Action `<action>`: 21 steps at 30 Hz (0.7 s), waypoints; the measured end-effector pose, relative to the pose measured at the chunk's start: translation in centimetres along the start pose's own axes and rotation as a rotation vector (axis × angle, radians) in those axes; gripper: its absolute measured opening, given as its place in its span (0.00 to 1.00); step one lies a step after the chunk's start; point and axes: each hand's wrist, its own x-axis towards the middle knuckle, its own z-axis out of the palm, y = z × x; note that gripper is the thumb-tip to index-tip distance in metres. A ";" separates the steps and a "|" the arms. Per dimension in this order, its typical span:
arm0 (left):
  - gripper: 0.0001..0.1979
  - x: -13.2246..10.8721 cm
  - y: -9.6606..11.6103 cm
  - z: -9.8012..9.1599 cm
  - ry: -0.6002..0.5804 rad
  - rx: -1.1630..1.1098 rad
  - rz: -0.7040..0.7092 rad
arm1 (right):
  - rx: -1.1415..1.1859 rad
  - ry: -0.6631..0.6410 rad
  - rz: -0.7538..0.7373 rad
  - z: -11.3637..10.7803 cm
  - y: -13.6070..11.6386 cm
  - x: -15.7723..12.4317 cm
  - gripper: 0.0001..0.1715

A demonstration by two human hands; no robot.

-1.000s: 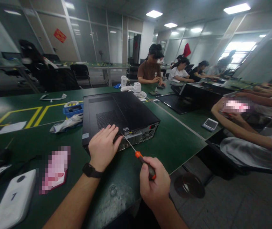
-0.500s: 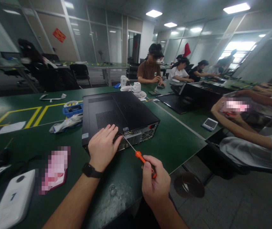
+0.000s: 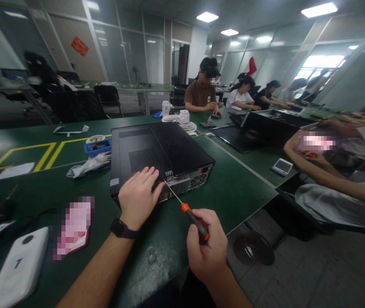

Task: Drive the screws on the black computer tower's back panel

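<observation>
A black desktop computer case lies on its side on the green table, its rear panel with ports and a fan grille facing me. My left hand rests flat over its near edge, fingers stretched on the top cover and thumb by the rear panel. In my right hand is a screwdriver with an orange and dark handle. Its shaft slants up to the rear edge of the case, close to my left thumb; what the tip touches is too small to make out. My right thumb stands off the handle while the fingers curl around it.
Gloves and a blue tray lie left of the case. Nearer me are a pink blurred object and a white device marked 1. White fans stand behind. At right, a co-worker's arm is near a small scale.
The screwdriver's handle has turned in my right hand, showing more of its dark side. My right thumb has shifted left off the handle. My left hand and the case stay put.
</observation>
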 end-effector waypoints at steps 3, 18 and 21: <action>0.17 0.0 0.0 0.0 0.007 0.011 0.009 | -0.025 0.027 -0.025 0.1 0.2 -0.2 0.13; 0.18 -0.1 -0.1 0.1 -0.014 0.002 -0.003 | -0.051 0.020 0.033 0.0 0.1 -0.2 0.12; 0.18 -0.1 -0.1 0.1 -0.012 0.021 0.006 | -0.022 0.017 0.031 0.0 0.0 0.0 0.12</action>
